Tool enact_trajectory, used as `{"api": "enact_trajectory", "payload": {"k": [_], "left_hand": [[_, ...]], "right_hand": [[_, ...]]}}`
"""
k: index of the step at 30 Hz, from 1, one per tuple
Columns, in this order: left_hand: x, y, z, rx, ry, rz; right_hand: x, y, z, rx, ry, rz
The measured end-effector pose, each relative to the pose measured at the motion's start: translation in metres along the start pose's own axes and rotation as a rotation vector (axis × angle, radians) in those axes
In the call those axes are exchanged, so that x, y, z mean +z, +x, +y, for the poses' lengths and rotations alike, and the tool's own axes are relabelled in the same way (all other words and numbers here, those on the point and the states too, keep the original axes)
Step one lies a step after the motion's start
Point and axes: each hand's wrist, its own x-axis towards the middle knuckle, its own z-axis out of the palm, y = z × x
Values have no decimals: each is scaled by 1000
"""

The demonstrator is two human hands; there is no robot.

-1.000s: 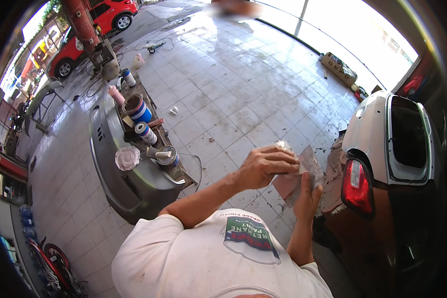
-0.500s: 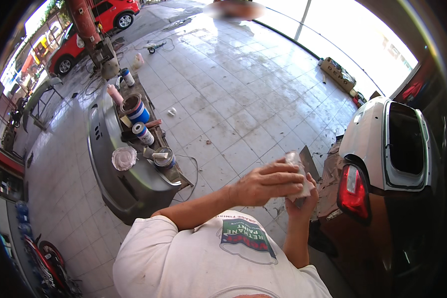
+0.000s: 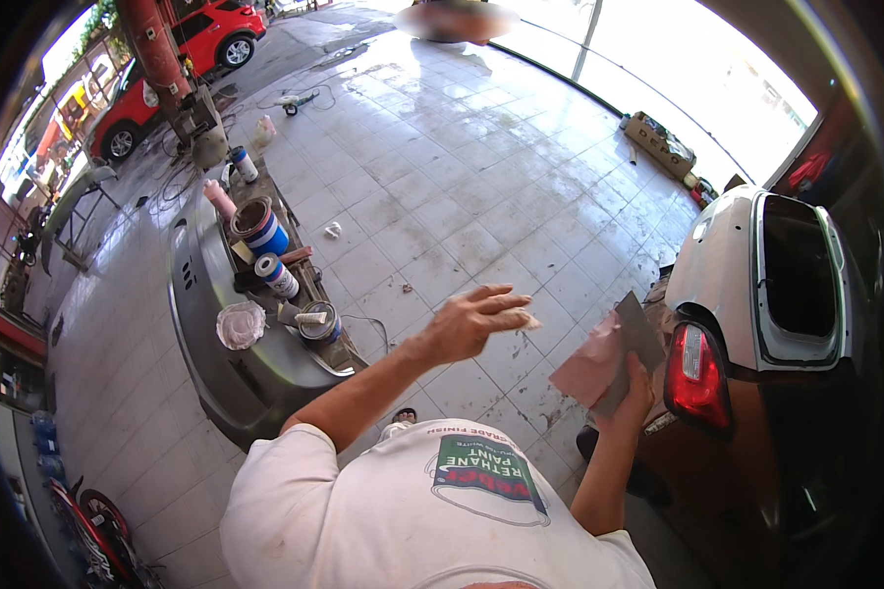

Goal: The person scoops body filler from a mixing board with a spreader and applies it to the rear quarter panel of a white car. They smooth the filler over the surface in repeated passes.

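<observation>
My left hand [image 3: 473,327] is out at the centre, fingers closed on a small cream-coloured flat piece [image 3: 524,319], perhaps a spreader. My right hand [image 3: 634,393], to its right, grips a grey flat board [image 3: 639,329] with pink paste [image 3: 589,366] on it, tilted beside the red tail light [image 3: 697,373] of a white and dark car body [image 3: 717,245]. A gap separates my left hand from the board.
A long bench [image 3: 303,287] at left carries cans [image 3: 257,228], a pink bottle [image 3: 220,200] and tools, beside a grey bumper [image 3: 196,314] with a paste-filled lid [image 3: 241,325]. A red car [image 3: 211,39] stands behind a red column [image 3: 162,59]. A carton [image 3: 661,144] lies along the glass front.
My left hand has moved left, away from the board it was working against. The board in my right hand has turned to show more of its pink paste.
</observation>
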Motion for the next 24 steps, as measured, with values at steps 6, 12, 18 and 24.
{"api": "enact_trajectory", "payload": {"k": [6, 12, 18, 24], "left_hand": [[-42, 75, 48, 113, -332, 131], [22, 9, 58, 78, -327, -75], [-24, 31, 77, 128, -212, 141], [4, 43, 71, 239, -294, 250]], "right_hand": [[66, -19, -17, -444, -1023, -444], [29, 18, 7, -172, -834, 22], [38, 34, -27, -104, -242, 206], [37, 5, 20, 322, 344, -157]]}}
